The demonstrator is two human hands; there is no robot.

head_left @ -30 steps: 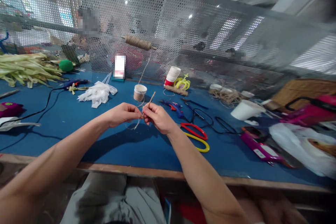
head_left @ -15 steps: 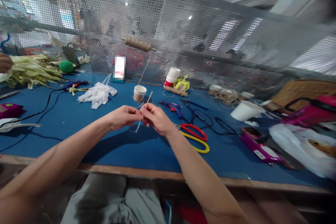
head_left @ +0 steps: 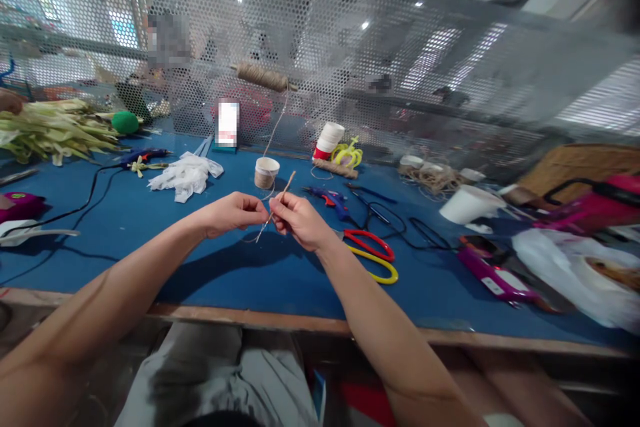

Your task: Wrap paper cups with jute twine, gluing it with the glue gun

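Over the middle of the table, my left hand is closed in a pinch on what looks like thin twine. Beside it, my right hand grips a thin brown stick between thumb and fingers. The stick slants, its upper end pointing away and to the right. Fine strands hang below my fingertips, and exactly how they join the stick is too small to tell. Just behind my hands stands a small paper cup wrapped in twine. A strand climbs from the cup to a twine spool at the mesh screen.
Scissors with red and yellow handles lie by my right forearm, near a blue glue gun. White cloth strips lie left. Pale husks are far left, beside another person's hand. A purple tool lies right.
The stick tilts further right than half a second ago, and my fingers have shifted slightly along it. At the far left edge another person's hand has come into view since the first frame.
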